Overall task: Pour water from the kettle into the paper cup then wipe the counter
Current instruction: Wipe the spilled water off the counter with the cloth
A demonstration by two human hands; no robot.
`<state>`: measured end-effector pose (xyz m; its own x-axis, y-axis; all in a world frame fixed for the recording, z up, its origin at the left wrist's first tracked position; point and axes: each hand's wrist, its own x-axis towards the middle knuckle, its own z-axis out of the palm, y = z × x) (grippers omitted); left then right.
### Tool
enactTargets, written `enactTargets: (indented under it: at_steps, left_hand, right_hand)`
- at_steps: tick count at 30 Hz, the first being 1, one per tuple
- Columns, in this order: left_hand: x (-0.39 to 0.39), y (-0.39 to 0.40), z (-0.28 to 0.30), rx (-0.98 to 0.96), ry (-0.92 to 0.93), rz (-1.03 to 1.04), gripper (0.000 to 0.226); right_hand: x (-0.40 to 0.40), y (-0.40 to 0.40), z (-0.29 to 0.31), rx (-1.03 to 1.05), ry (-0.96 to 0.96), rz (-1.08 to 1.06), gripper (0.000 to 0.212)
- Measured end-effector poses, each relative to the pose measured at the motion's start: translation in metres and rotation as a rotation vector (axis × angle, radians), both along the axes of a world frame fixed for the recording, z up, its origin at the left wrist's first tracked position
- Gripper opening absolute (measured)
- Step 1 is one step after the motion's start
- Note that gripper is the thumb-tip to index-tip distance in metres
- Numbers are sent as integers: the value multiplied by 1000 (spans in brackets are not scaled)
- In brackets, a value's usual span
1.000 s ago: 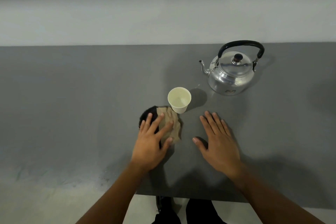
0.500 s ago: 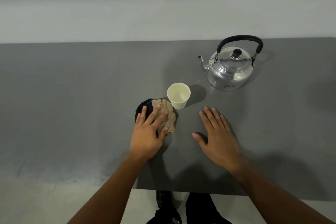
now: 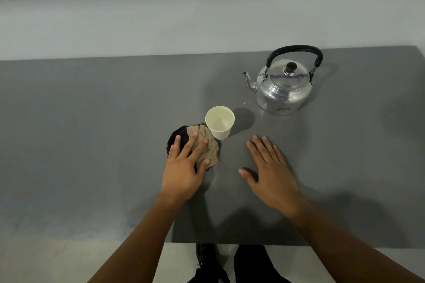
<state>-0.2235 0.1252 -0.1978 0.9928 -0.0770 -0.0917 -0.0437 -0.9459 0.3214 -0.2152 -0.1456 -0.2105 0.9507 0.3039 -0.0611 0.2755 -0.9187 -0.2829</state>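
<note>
Paper cup point(image 3: 219, 122) holds water; kettle point(image 3: 284, 89) set down upright. Left hand point(image 3: 184, 167) flat on cloth point(image 3: 203, 147), fingers spread; right hand point(image 3: 271, 174) flat, empty. Wiping remains, approx.

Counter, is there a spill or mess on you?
Nothing stands out. The kettle and paper cup stand upright, and the left hand presses a rag flat beside the cup. No clear puddle shows.

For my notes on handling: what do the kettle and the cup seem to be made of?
Kettle: polished metal, probably aluminium or steel, with mirror-like reflections; its handle looks like black plastic. Cup: matte off-white paper, thin-walled, no gloss.
</note>
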Motion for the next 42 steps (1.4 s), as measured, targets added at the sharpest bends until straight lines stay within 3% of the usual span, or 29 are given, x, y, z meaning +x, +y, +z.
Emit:
enactTargets:
  at_steps: [8, 11, 15, 20, 24, 28, 34, 38, 42]
  left_hand:
    - [-56, 4, -8, 11, -31, -272, 53]
    - [-59, 29, -6, 0, -14, -183, 51]
    - [-41, -17, -3, 12, 18, 18, 52]
    - [-50, -78, -7, -36, -52, -162, 49]
    - [-74, -56, -8, 42, -53, -329, 52]
    - [-68, -24, -5, 60, -19, -249, 53]
    - [-30, -81, 1, -41, -29, -168, 51]
    - [-37, -103, -4, -33, -46, -298, 51]
    - [-52, -64, -6, 62, -39, -350, 54]
  right_hand:
    - [-1, 0, -1, 36, -15, 10, 72]
    - [1, -2, 2, 71, -5, 6, 63]
    - [11, -10, 6, 74, -3, 30, 60]
    - [18, -30, 5, 53, -30, 27, 56]
    - [18, -49, 4, 58, -22, -22, 59]
    - [11, -59, 5, 38, -38, -59, 61]
    - [6, -78, 2, -6, -20, -88, 64]
    - [6, -84, 1, -10, -13, -68, 67]
    - [7, -86, 1, 12, -9, -63, 66]
